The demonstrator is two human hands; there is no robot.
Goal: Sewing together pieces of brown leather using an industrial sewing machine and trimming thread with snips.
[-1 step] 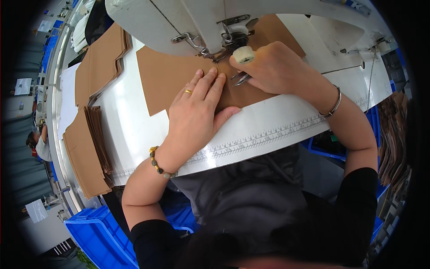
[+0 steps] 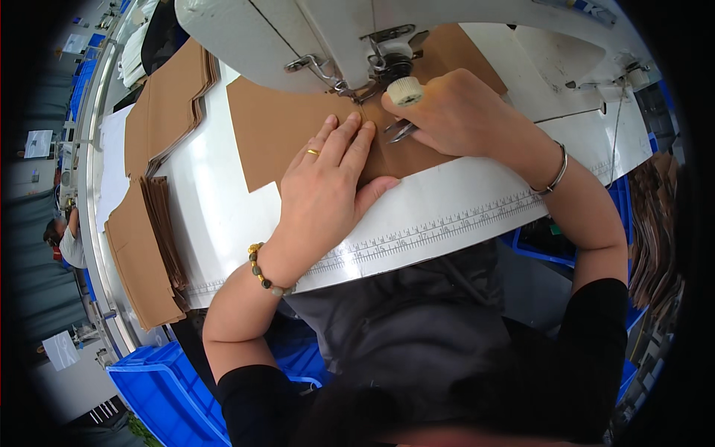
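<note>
A brown fabric piece (image 2: 264,130) lies on the white sewing machine bed, partly under the presser foot (image 2: 361,95). My left hand (image 2: 328,170) rests flat on it, fingers stretched toward the foot and thumb out to the side. Just right of the needle area, my right hand (image 2: 465,112) is curled round a pair of thread snips (image 2: 403,132); two short metal blades stick out below its fingers, and the handles are hidden in the palm. Beside its index finger sits the machine's cream knob (image 2: 405,91).
Stacked brown cut pieces (image 2: 167,104) stand at the left, with another stack (image 2: 141,257) nearer me. A printed ruler (image 2: 417,232) runs along the bed's front edge. Blue bins (image 2: 167,391) are below left and right. More brown pieces (image 2: 654,231) hang at right. Another person (image 2: 71,240) is far left.
</note>
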